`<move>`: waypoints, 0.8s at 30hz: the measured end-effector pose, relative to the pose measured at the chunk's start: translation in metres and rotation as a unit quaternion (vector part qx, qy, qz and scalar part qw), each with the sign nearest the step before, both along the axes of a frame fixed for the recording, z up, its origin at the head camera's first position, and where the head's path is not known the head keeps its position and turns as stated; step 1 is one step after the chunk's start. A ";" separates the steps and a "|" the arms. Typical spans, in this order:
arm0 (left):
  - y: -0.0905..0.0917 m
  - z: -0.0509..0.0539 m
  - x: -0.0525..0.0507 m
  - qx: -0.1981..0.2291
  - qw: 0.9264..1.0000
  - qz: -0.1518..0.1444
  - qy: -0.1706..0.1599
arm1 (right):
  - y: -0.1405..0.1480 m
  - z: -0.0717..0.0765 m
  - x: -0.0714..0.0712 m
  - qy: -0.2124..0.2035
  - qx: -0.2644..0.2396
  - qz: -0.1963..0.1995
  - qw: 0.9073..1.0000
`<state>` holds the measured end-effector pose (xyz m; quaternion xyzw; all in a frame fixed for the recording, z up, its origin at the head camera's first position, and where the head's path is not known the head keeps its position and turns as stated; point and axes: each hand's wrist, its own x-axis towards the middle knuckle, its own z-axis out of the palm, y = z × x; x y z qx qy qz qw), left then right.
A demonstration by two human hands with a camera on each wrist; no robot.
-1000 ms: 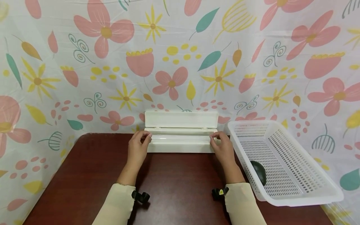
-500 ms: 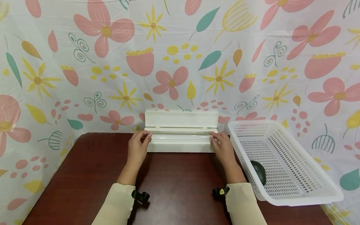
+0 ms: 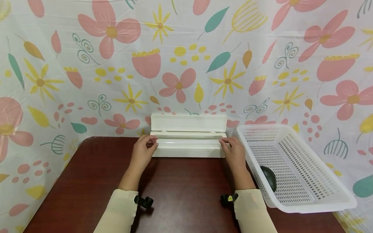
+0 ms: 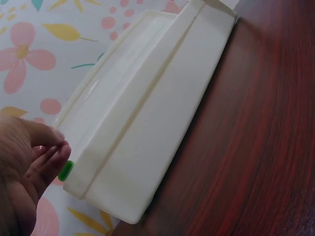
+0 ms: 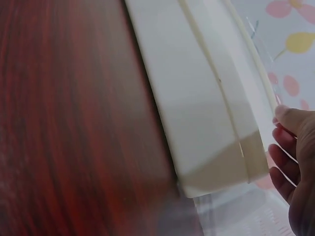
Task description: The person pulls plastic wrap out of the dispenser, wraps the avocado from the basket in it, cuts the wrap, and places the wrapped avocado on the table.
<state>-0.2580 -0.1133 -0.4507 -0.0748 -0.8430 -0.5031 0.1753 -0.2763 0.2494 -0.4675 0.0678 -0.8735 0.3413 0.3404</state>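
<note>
A long white box (image 3: 186,152) stands at the table's back edge, its lid (image 3: 188,123) raised behind it. Clear film (image 3: 186,142) stretches across its opening between the two hands. At the box's left end my left hand (image 3: 142,153) pinches the film between thumb and forefinger; in the left wrist view the left hand (image 4: 22,172) is beside a green piece (image 4: 65,170) on the box end. My right hand (image 3: 234,155) pinches the film's other end; in the right wrist view thumb and forefinger of the right hand (image 5: 300,157) meet at the film's edge, other fingers curled.
To the right stands a white perforated basket (image 3: 317,208) with a dark green rounded object (image 3: 268,178) inside. The dark red-brown table (image 3: 183,194) meets a flowered sheet (image 3: 177,42) behind the box.
My right hand has shifted slightly to the right along the box. The left hand keeps its pinch, and its forearm has moved slightly left.
</note>
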 end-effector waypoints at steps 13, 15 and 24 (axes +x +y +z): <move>0.001 -0.002 -0.002 0.002 0.996 0.056 0.066 | 0.001 0.019 0.010 -0.023 0.016 -0.013 1.000; 0.001 -0.002 -0.002 0.008 0.996 0.059 0.067 | 0.001 0.022 0.011 -0.033 0.015 -0.016 0.999; 0.000 0.003 0.000 0.026 0.995 0.058 0.074 | 0.005 0.027 0.012 -0.035 0.035 -0.013 0.999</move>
